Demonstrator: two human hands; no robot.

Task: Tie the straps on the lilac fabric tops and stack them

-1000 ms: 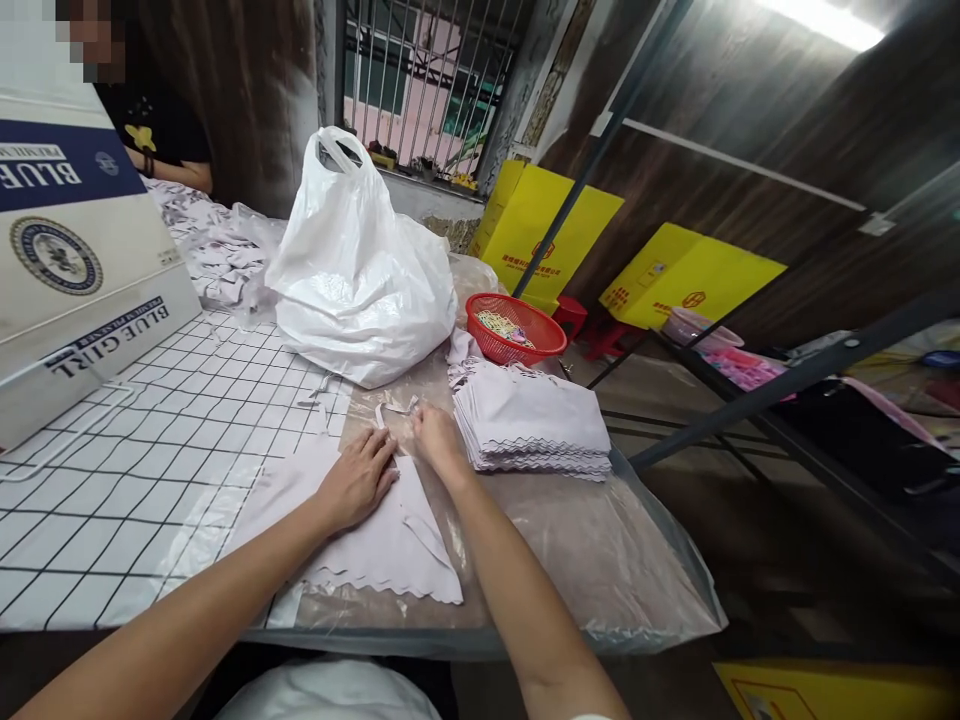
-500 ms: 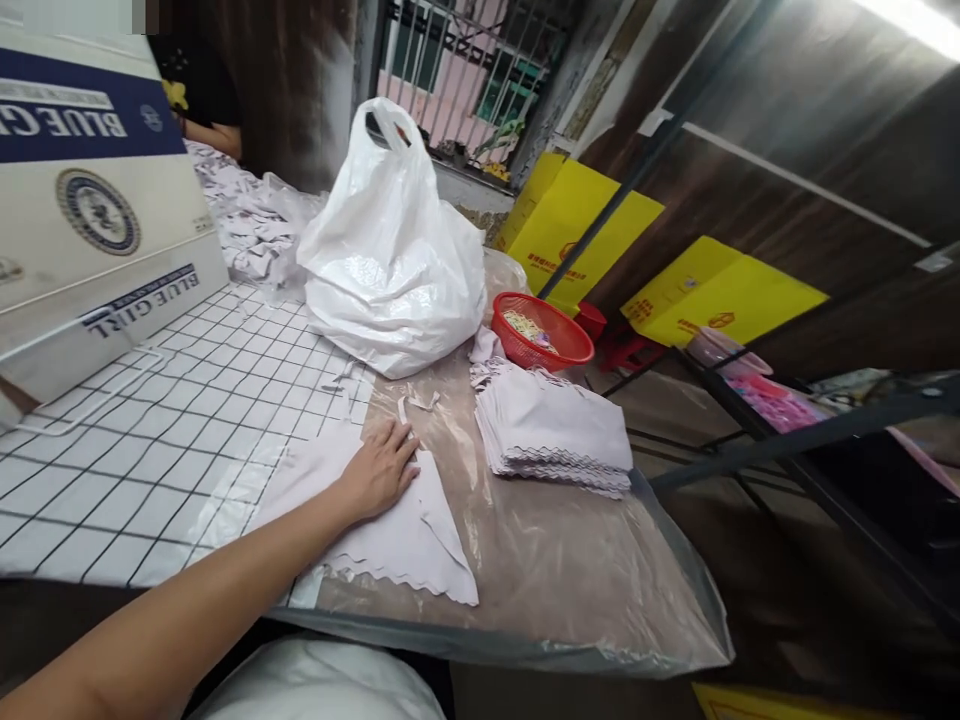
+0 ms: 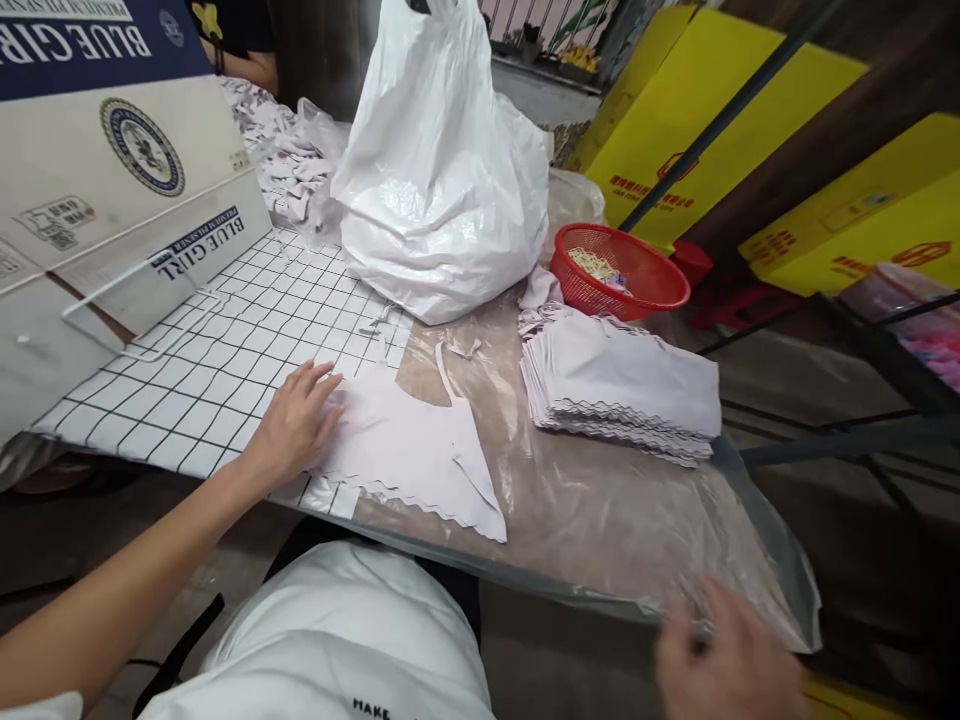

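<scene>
A pale lilac garment piece [image 3: 409, 440] with thin straps and a scalloped hem lies flat near the table's front edge. My left hand [image 3: 300, 425] rests at its left side, fingers stretched out and apart, touching the cloth. At the lower right, beyond the table's front edge, my right hand [image 3: 724, 650] is smeared by motion. A small dark spot shows by its fingers, too blurred to name. To the right of the garment piece sits a neat stack of similar lilac pieces [image 3: 622, 385].
Behind stands a full white plastic bag [image 3: 442, 190], beside a red basket [image 3: 660, 280] holding small scraps. A carton [image 3: 67, 150] occupies the left, near heaped lilac cloth [image 3: 289, 165] and another person's arm [image 3: 255, 70]. A dark metal bar [image 3: 847, 435] crosses at right.
My left hand has slid from the middle of the garment piece to its left side. My right hand has come into view at the lower right. The view has tilted downward.
</scene>
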